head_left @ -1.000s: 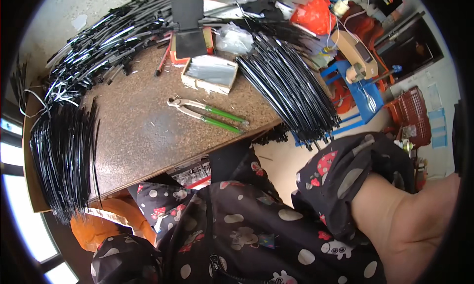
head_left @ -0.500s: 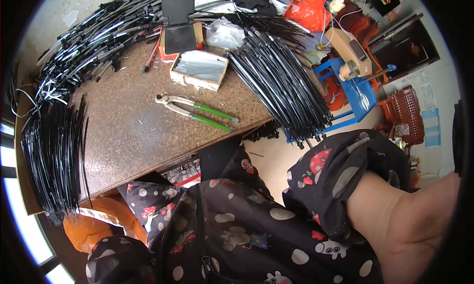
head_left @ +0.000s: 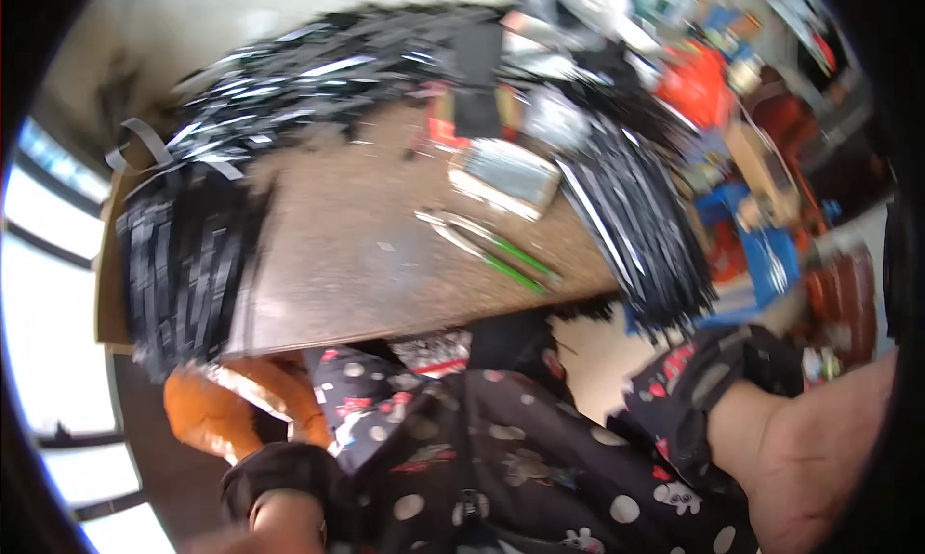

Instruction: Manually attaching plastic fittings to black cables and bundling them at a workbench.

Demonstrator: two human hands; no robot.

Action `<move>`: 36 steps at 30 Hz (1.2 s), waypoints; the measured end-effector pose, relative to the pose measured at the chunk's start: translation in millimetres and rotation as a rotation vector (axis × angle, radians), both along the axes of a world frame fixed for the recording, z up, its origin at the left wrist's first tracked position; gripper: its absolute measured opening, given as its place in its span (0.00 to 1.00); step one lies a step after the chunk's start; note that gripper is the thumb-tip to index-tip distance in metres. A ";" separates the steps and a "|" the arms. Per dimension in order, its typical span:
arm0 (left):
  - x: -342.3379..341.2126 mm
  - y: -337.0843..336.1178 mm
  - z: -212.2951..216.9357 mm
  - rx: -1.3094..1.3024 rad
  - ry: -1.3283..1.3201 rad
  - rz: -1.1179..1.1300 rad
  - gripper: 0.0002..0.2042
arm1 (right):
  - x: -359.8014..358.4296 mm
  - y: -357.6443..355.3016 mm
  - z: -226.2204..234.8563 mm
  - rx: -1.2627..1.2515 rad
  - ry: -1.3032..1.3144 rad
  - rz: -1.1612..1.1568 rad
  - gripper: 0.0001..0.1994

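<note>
1. In the head view, your right arm (head_left: 819, 448) enters from the lower right, bare below a dark patterned sleeve; the hand itself runs out past the picture's rim, so you cannot tell whether it is open or closed.
2. Your left hand (head_left: 279, 515) shows only as a blurred patch at the bottom edge, low and left of centre. Its fingers are not readable, so its state cannot be told either. Neither hand touches anything on the table (head_left: 356, 265).
3. The green-handled pliers (head_left: 487, 248) lie flat on the brown table, near its front edge, handles pointing toward the right. They are the tool nearest your hands, yet well apart from both.
4. Just beyond the pliers sits a small open box (head_left: 503, 173) with a pale rim.
5. Bundles of black strips (head_left: 636, 231) hang over the table's right end, and another mass of black strips (head_left: 183, 255) covers its left end and back.
6. An orange bag (head_left: 222, 409) rests below the table's front edge, beside your dotted dark clothing (head_left: 501, 458).
7. The whole picture is motion-blurred.
</note>
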State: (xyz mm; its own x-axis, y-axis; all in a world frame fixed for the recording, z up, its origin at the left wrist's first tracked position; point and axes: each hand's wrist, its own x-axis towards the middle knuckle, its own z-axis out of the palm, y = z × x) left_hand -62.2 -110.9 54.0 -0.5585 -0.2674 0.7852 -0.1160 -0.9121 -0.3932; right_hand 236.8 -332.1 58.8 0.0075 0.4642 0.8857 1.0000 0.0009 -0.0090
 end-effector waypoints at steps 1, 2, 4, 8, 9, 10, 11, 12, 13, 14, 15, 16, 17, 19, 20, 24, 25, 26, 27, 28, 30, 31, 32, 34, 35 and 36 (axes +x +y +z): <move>-5.8 21.4 -21.6 -0.179 0.224 0.309 0.25 | 11.0 13.5 -0.9 0.033 0.004 0.066 0.21; -22.6 41.2 -39.5 -0.378 0.417 0.654 0.23 | 13.6 27.3 -6.9 0.072 0.014 0.159 0.20; -26.7 55.7 -51.0 -1.161 1.038 0.563 0.23 | -9.3 62.0 -4.0 0.125 -0.008 0.228 0.20; -51.1 135.0 -184.0 -1.387 1.273 0.475 0.28 | -59.9 133.3 -33.4 0.088 0.447 0.391 0.21; -61.4 145.5 -200.7 -1.382 1.234 0.500 0.28 | -63.7 145.9 -43.8 -0.110 0.452 0.355 0.21; -74.7 151.9 -211.4 -1.392 1.184 0.743 0.29 | -71.6 159.3 -53.8 -0.305 0.434 0.318 0.21; -75.6 161.3 -220.6 -1.391 1.153 0.960 0.29 | -72.2 171.7 -72.4 -0.409 0.432 0.266 0.20; -77.3 168.0 -222.3 -1.392 1.119 1.183 0.29 | -71.6 183.4 -94.6 -0.518 0.436 0.215 0.19; -74.1 171.7 -214.8 -1.399 1.099 1.184 0.29 | -65.0 190.8 -119.4 -0.548 0.428 0.236 0.19; -67.5 175.0 -207.4 -1.476 1.183 1.179 0.29 | -56.6 195.3 -142.9 -0.582 0.421 0.257 0.19; -61.7 175.0 -198.6 -1.564 1.266 1.176 0.29 | -49.1 198.0 -166.8 -0.587 0.407 0.277 0.19; -56.7 174.7 -193.5 -1.653 1.350 1.164 0.28 | -43.9 199.7 -183.6 -0.613 0.388 0.222 0.18; -54.1 171.2 -194.0 -1.674 1.333 1.166 0.28 | -36.5 199.5 -199.2 -0.639 0.369 0.167 0.18; -51.0 159.7 -202.4 -1.344 1.277 1.218 0.28 | -38.7 202.7 -206.7 -0.641 0.364 0.155 0.18; -51.2 158.0 -203.9 -1.174 1.249 1.233 0.27 | -41.5 204.4 -208.3 -0.635 0.373 0.120 0.18; -61.4 155.3 -201.8 -1.073 1.283 1.096 0.23 | -44.9 207.1 -208.3 -0.639 0.371 0.069 0.18; -60.0 158.1 -204.7 -1.069 1.288 1.088 0.23 | -44.9 206.4 -208.0 -0.639 0.363 0.069 0.18; -60.4 162.0 -208.2 -1.175 1.325 1.112 0.21 | -45.3 206.7 -207.6 -0.640 0.361 0.072 0.18; -60.7 166.5 -211.5 -1.281 1.359 1.134 0.18 | -45.8 206.3 -207.7 -0.635 0.354 0.066 0.18; -60.3 169.9 -211.6 -1.385 1.394 1.152 0.16 | -46.2 205.0 -208.8 -0.631 0.349 0.057 0.18; -63.6 183.5 -205.9 -1.349 1.400 1.194 0.14 | -46.8 203.2 -209.5 -0.622 0.344 0.047 0.18; -66.3 190.0 -200.1 -1.316 1.407 1.237 0.12 | -47.2 202.2 -209.4 -0.622 0.343 0.054 0.18; -67.7 192.4 -195.7 -1.282 1.413 1.280 0.11 | -47.4 201.2 -209.3 -0.621 0.343 0.061 0.18; -62.8 192.5 -181.8 -1.235 1.291 1.271 0.09 | -45.8 201.2 -210.2 -0.607 0.346 0.056 0.18; -60.0 190.3 -174.0 -1.199 1.173 1.259 0.08 | -45.0 201.1 -210.8 -0.600 0.347 0.053 0.18; -59.2 186.3 -169.7 -1.167 1.056 1.249 0.07 | -44.6 199.6 -211.3 -0.597 0.348 0.057 0.19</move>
